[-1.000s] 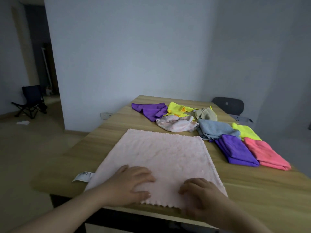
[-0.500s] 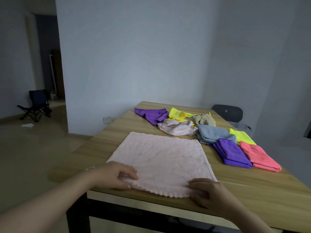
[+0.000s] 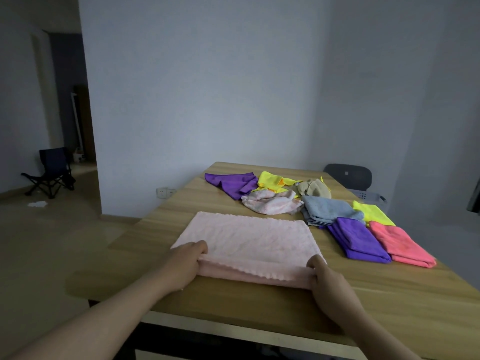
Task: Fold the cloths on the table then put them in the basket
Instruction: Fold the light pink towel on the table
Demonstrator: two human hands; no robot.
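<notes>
A pale pink cloth (image 3: 249,237) lies spread on the wooden table (image 3: 389,294), its near edge lifted and turned forward over itself. My left hand (image 3: 181,263) grips that edge at its left corner and my right hand (image 3: 324,276) grips it at the right corner. Folded cloths lie to the right: a purple one (image 3: 358,240), a coral pink one (image 3: 400,245), a yellow one (image 3: 371,211) and a grey-blue one (image 3: 327,209). Unfolded cloths sit further back: purple (image 3: 233,183), yellow (image 3: 272,180), light pink (image 3: 270,202) and beige (image 3: 314,188). A grey basket (image 3: 368,196) shows past the table's far right edge.
A dark office chair (image 3: 348,175) stands behind the basket. A folding chair (image 3: 52,172) is on the floor at far left, by a doorway. A wall socket (image 3: 165,192) sits low on the white wall. Bare tabletop lies in front of my right hand.
Both hands moved from resting flat on the cloth to its near corners, took hold, and lifted the near edge forward over the cloth. The camera view shifted back.
</notes>
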